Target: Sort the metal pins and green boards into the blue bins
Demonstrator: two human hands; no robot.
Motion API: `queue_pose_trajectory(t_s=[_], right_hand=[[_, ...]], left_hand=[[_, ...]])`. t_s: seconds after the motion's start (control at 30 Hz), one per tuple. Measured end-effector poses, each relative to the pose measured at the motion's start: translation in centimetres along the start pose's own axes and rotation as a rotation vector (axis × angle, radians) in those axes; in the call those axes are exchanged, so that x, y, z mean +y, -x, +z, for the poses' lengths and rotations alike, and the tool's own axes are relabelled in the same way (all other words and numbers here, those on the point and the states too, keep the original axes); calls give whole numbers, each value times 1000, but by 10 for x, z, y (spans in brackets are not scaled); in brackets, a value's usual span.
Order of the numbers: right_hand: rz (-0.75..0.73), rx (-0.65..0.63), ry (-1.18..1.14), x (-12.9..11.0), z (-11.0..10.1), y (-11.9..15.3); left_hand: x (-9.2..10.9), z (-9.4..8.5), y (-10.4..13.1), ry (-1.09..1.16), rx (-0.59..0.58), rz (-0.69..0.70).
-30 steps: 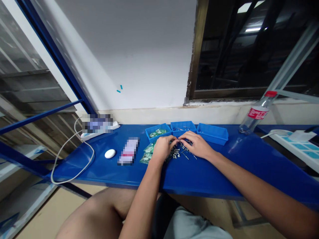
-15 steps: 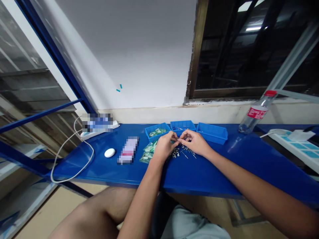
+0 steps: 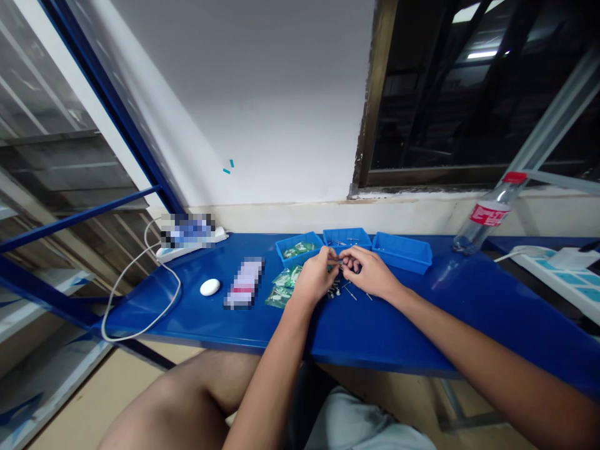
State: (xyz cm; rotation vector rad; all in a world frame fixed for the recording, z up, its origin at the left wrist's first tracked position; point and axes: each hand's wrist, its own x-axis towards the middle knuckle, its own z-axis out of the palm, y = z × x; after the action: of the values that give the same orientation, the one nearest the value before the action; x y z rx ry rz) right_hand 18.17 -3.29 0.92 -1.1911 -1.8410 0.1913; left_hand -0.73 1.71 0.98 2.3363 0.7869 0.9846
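My left hand (image 3: 317, 275) and my right hand (image 3: 368, 270) meet above the table, fingertips pinched close together. Whatever lies between them is too small and too covered to name. Under and beside my fingers lie several thin metal pins, like blind rivets (image 3: 349, 292), and several short shiny metal pieces (image 3: 334, 289), partly hidden by my hands. Left of my left wrist are small clear bags (image 3: 280, 295) with green and white printing. Just behind my hands, a blue bin (image 3: 347, 235) contains some thin metal pins.
Another blue bin (image 3: 281, 245) contains green-white bags; a third blue bin (image 3: 403, 256) stands right. On the blue table (image 3: 389, 337) lie a blurred phone-shaped object (image 3: 244, 282), a white oval object (image 3: 210, 287), a cable (image 3: 175, 294) and power strips (image 3: 553, 269). A bottle (image 3: 487, 215) leans right.
My right hand has curled over a little more, its fingers now covering more of the pins. The whole view has shifted slightly, with things appearing farther right.
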Motion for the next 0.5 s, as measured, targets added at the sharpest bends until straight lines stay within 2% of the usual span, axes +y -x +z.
queue_pose_trajectory(t_s=[0.1, 0.27, 0.5], right_hand=[[-1, 13, 33, 0, -1, 0], [22, 51, 21, 0, -2, 0], [-25, 16, -10, 1, -3, 0]], left_hand=[[2, -2, 0, 22, 38, 19], [6, -4, 2, -6, 31, -23], [3, -4, 1, 43, 46, -44]])
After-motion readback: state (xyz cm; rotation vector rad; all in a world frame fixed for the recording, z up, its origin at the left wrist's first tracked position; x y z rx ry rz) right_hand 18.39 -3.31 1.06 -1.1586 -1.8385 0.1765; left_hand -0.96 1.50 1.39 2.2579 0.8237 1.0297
